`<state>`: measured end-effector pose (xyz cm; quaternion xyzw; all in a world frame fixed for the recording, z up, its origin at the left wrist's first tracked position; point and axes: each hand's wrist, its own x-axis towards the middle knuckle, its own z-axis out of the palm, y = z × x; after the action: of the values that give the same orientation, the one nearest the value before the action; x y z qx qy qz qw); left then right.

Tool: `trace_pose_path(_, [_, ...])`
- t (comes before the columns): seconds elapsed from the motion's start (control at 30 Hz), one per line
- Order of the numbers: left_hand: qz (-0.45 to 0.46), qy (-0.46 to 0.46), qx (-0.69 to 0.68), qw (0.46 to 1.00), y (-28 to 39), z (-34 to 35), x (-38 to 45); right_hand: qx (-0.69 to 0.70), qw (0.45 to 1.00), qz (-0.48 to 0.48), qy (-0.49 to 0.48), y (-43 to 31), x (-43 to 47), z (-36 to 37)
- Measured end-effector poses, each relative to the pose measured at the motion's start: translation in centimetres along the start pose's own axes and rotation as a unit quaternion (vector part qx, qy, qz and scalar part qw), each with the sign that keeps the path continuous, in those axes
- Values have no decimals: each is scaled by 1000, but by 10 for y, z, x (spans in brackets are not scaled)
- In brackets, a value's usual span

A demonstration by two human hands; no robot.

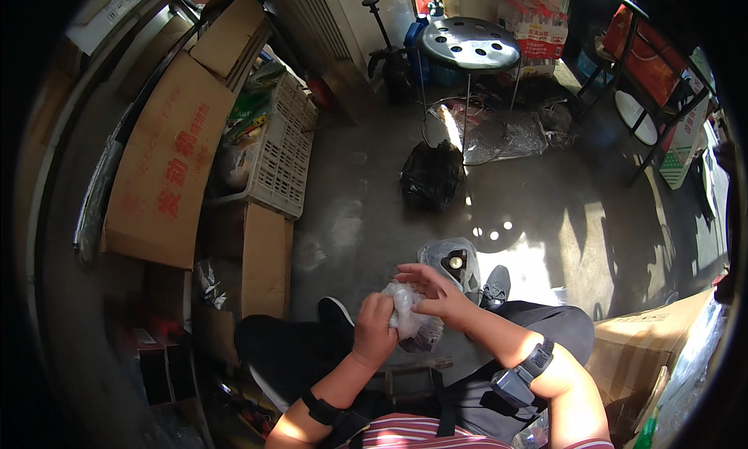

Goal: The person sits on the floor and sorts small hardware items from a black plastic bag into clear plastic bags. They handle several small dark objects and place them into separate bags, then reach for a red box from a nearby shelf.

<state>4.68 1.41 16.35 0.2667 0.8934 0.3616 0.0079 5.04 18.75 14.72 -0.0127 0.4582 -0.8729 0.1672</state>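
My left hand (374,330) grips the gathered top of a clear plastic bag (409,317) in front of my lap. Something dark shows through the lower part of the bag; what it is I cannot tell. My right hand (435,295) is at the bag's right side, fingers spread and curved, the thumb near the plastic. Just beyond it, on the floor between my feet, stands an open translucent plastic bag (428,251) with dark items and a round pale-topped piece (456,262) inside.
A black plastic bag (432,177) lies by a round metal stool (467,43). To the left are a white plastic crate (283,151) and cardboard boxes (166,163). A large cardboard box (637,349) stands at my right. Farther back are a pump sprayer (397,75) and shrink-wrapped bottles (534,31).
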Motion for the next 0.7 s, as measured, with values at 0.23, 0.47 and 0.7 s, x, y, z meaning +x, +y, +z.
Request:
trace_pose_path(0.23, [-68, 81, -95, 990, 4, 6, 6, -366, 925, -72, -75, -8, -1, 5])
trace_pose_path(0.47, [-155, 41, -100, 982, -8, 14, -4, -480, 875, -44, -34, -7, -6, 23])
trace_pose_path(0.7, [-245, 56, -203, 946, -18, 25, -11, -598, 799, -58, 27, -7, -8, 21])
